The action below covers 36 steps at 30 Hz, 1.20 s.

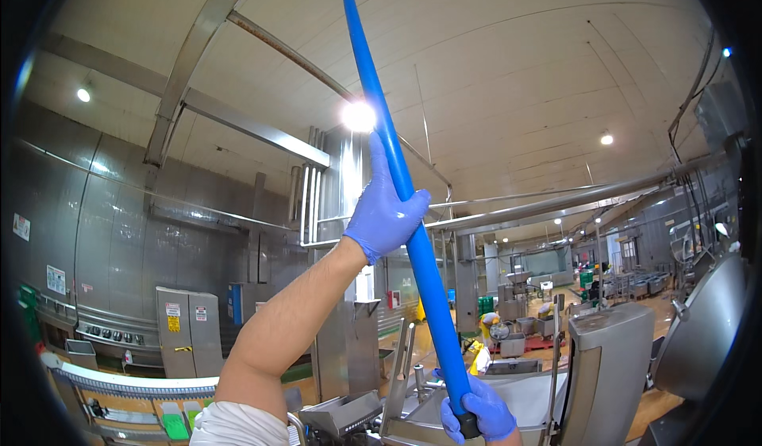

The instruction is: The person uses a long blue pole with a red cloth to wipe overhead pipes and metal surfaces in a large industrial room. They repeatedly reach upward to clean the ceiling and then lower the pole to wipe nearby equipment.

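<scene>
A long blue pole (430, 267) slants up through the middle of the view, and its top runs out past the upper edge. My left hand (388, 211), in a purple-blue disposable glove, grips the pole partway up with the arm stretched out. One of its fingers points upward along the shaft. Lower down, my right hand (485, 410), gloved the same way, is wrapped around the pole's bottom end, just by a black end cap (468, 426). Whatever the pole's far end carries or touches is out of view.
Metal beams (256, 127) and a bright lamp (359, 116) hang overhead. Steel machinery (613, 368) stands close at right, a curved conveyor (137, 380) at lower left. A steel cabinet (187, 330) is by the wall. People in yellow (479, 351) are beyond the equipment.
</scene>
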Each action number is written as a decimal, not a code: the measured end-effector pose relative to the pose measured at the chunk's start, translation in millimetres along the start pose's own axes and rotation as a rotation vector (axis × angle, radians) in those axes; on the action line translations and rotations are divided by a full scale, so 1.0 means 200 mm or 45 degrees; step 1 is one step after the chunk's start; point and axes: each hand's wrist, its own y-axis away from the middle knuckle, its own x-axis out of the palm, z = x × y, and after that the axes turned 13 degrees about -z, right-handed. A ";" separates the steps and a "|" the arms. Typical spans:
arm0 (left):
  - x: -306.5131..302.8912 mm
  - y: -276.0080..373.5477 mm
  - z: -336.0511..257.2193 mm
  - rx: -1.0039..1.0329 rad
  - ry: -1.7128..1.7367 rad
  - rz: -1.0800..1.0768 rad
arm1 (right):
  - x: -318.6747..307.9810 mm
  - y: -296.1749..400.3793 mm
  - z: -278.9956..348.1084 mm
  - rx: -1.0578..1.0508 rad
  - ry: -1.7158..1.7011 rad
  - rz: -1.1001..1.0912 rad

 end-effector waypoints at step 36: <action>-0.22 -0.38 0.24 -0.178 0.473 -0.070 | 0.52 -0.19 0.16 -0.419 0.595 -0.335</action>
